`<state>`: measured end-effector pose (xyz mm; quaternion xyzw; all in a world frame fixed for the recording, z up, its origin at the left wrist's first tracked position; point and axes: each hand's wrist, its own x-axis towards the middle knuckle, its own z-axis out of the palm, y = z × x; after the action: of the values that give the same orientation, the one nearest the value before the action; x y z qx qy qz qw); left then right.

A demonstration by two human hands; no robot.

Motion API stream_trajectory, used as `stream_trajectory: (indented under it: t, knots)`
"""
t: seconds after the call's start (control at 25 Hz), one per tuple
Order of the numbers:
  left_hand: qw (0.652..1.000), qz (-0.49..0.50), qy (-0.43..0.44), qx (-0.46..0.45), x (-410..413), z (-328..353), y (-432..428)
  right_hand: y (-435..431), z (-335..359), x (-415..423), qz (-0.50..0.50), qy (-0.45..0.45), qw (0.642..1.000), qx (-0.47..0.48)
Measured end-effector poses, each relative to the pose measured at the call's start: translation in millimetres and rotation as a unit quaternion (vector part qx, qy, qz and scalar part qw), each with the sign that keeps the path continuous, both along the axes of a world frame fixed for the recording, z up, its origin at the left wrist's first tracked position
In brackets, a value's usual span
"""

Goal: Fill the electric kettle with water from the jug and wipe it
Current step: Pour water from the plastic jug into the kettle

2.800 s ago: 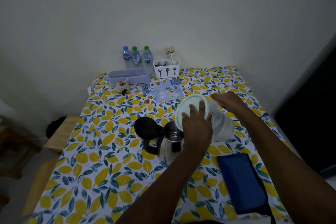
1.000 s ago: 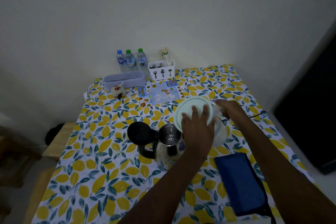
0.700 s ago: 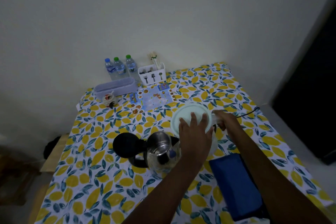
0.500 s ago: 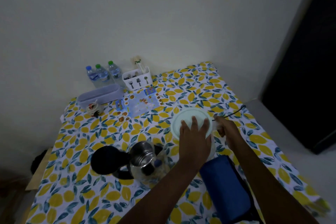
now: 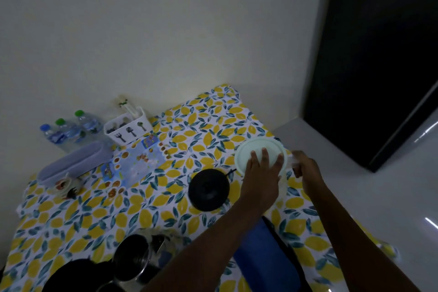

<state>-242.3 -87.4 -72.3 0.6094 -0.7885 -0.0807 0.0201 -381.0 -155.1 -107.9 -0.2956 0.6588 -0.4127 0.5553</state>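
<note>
The steel electric kettle stands at the lower left with its black lid flipped open. Its round black base lies apart from it, mid-table, with a cord running toward the jug. The clear jug sits near the table's right edge, level, with its pale green lid facing up. My left hand lies spread on that lid and hides most of the jug's body. My right hand is closed around the jug's handle. A folded blue cloth lies below my left forearm.
Against the back wall stand three water bottles and a white cutlery holder, with a lavender tray in front of them. A printed sheet lies mid-table. The lemon tablecloth ends at the right, where floor and a dark door begin.
The jug went from tilted over the kettle to level, with both hands still on it. The view swung right, so the kettle now sits lower left and the black base shows.
</note>
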Motion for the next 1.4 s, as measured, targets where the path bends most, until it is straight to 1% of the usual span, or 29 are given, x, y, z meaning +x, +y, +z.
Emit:
stream_trajectory:
  t: [0.08,0.16,0.24,0.32,0.44,0.52,0.56,0.6,0.68,0.72,0.8,0.88,0.96,1.04,1.12,1.24,1.36,1.4]
  knots:
    - [1.0,0.004,-0.012,0.006,-4,-4,-12,-10,-4,-2,-0.002,0.004,1.0,0.005]
    - [1.0,0.013,-0.025,0.003,-5,-7,-18,-20,-11,-4,0.011,-0.01,1.0,-0.02]
    - [0.999,0.024,-0.038,-0.013,-5,-11,-23,-28,-15,-3,0.042,-0.025,0.997,-0.065]
    - [0.997,0.025,-0.057,-0.043,-7,-14,-24,-33,-16,-7,0.057,-0.03,0.996,-0.067]
    - [0.995,0.012,-0.065,-0.07,-19,-18,-22,-35,-23,-17,0.041,-0.041,0.996,-0.07]
    - [0.995,0.014,-0.066,-0.067,-24,-20,-17,-31,-25,-23,0.026,-0.03,0.997,-0.065]
    - [0.995,0.02,-0.067,-0.068,-25,-21,-15,-27,-26,-24,0.018,-0.008,0.997,-0.071]
    - [0.995,0.027,-0.063,-0.065,-26,-19,-14,-24,-25,-25,0.026,0.035,0.995,-0.091]
    - [0.996,0.025,-0.045,-0.072,-24,-13,-14,-14,-19,-22,0.084,0.155,0.972,-0.157]
    - [0.996,0.013,-0.032,-0.081,-21,-9,-13,-8,-17,-20,0.098,0.186,0.959,-0.189]
    - [0.995,0.004,0.003,-0.102,-9,0,-6,9,-14,-15,0.084,0.197,0.954,-0.211]
    - [0.991,0.021,0.047,-0.123,13,4,15,30,-17,-11,0.056,0.213,0.95,-0.223]
    - [0.987,0.04,0.093,-0.126,42,-2,47,58,-18,-8,0.059,0.252,0.927,-0.273]
    - [0.983,0.069,0.128,-0.115,69,-10,82,85,-14,4,0.076,0.281,0.894,-0.341]
    - [0.977,0.094,0.16,-0.1,87,-13,113,109,-8,26,0.116,0.289,0.875,-0.371]
    - [0.963,0.14,0.199,-0.112,107,-6,156,142,1,70,0.202,0.295,0.849,-0.389]
    - [0.953,0.185,0.199,-0.137,137,1,199,175,3,114,0.276,0.28,0.837,-0.38]
    - [0.95,0.201,0.192,-0.14,150,2,215,188,2,129,0.302,0.28,0.825,-0.388]
